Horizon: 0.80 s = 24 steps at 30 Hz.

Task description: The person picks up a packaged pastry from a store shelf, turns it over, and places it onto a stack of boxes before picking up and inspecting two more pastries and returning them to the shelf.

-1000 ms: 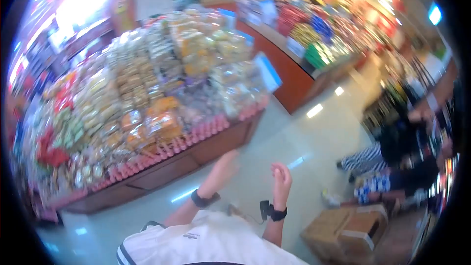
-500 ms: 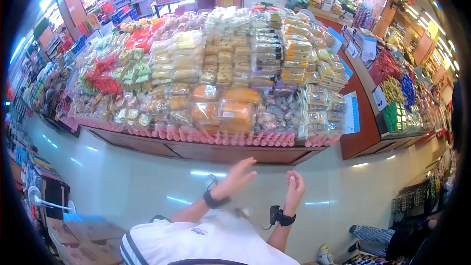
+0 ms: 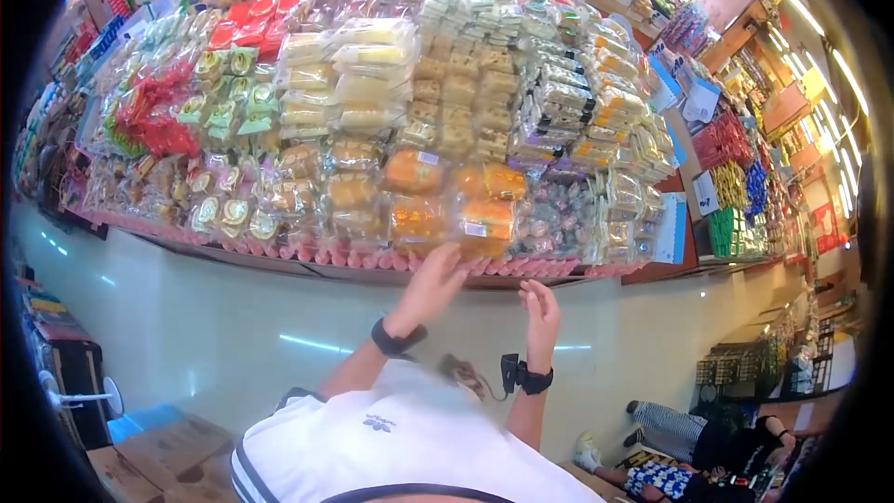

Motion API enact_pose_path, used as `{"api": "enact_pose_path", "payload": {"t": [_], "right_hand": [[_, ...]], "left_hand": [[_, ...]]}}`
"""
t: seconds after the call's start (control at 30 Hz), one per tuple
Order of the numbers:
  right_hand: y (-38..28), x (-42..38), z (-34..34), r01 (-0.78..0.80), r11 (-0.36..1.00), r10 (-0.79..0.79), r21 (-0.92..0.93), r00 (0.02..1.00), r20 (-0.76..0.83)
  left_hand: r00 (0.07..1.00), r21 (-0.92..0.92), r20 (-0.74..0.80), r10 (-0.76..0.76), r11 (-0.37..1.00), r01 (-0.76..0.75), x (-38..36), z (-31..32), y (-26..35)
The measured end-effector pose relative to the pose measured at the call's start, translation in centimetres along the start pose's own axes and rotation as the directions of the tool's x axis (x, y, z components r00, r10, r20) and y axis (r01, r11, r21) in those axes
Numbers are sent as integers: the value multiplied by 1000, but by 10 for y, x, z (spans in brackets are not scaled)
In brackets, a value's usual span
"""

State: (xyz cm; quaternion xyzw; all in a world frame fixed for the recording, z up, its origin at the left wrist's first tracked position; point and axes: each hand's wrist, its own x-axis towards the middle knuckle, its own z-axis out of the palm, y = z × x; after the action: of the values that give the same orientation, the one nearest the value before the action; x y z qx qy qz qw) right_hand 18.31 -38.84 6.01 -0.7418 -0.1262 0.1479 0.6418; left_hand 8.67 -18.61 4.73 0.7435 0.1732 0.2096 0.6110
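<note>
My left hand (image 3: 432, 287) reaches to the front edge of the display, fingers stretched out and slightly apart, holding nothing. Its fingertips overlap the lower edge of the orange-brown bread packs in clear wrap, one pack (image 3: 415, 220) lying to the left and another (image 3: 487, 221) to the right. My right hand (image 3: 543, 319) hovers in front of the pink scalloped trim (image 3: 535, 267), with loosely bent fingers and nothing visible in them. Beyond it lie small wrapped sweets (image 3: 555, 219). Both wrists wear black bands.
Pale wrapped packs (image 3: 372, 70) and tan biscuit packs (image 3: 456, 102) are stacked farther back. Blue-edged cards (image 3: 670, 228) stand at the display's right end. A person in striped trousers (image 3: 667, 428) is at lower right. Cardboard boxes (image 3: 177, 452) sit at lower left.
The view has moved closer to the display. My left hand has gone from over the floor to the front of the bread packs. My right hand has moved forward to the trim.
</note>
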Motion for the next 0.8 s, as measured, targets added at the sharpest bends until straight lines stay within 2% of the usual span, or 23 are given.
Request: {"api": "enact_pose_path", "payload": {"t": [0.13, 0.23, 0.43, 0.53, 0.57, 0.63, 0.73, 0.77, 0.8], "right_hand": [[11, 7, 25, -64, 996, 69, -64, 993, 90], [32, 16, 29, -126, 988, 134, -84, 986, 97], [55, 69, 26, -87, 978, 100, -190, 993, 58], [66, 102, 30, 12, 993, -1, -115, 996, 94], [69, 112, 32, 7, 992, 2, -128, 997, 74], [93, 139, 30, 35, 977, -7, -210, 991, 130], [109, 160, 26, 40, 963, 5, -267, 986, 167], [109, 165, 23, 41, 958, 10, -283, 985, 174], [108, 168, 20, 35, 962, 15, -270, 983, 182]], "left_hand": [[997, -80, 46, -67, 994, 71, 19, -24, 3], [992, -15, 73, -107, 994, 108, 31, -29, -11], [992, 31, 15, -126, 992, 125, 56, -18, -33], [993, 37, -24, -117, 992, 118, 71, -3, -57], [994, 105, -2, -112, 988, 111, 74, 3, -65], [993, 257, 57, -104, 963, 86, 87, 9, -76], [979, 368, 77, -187, 918, 146, 100, 23, -54], [940, 376, 120, -319, 891, 254, 109, 24, -39], [923, 343, 142, -358, 892, 294, 116, 27, -24]]}}
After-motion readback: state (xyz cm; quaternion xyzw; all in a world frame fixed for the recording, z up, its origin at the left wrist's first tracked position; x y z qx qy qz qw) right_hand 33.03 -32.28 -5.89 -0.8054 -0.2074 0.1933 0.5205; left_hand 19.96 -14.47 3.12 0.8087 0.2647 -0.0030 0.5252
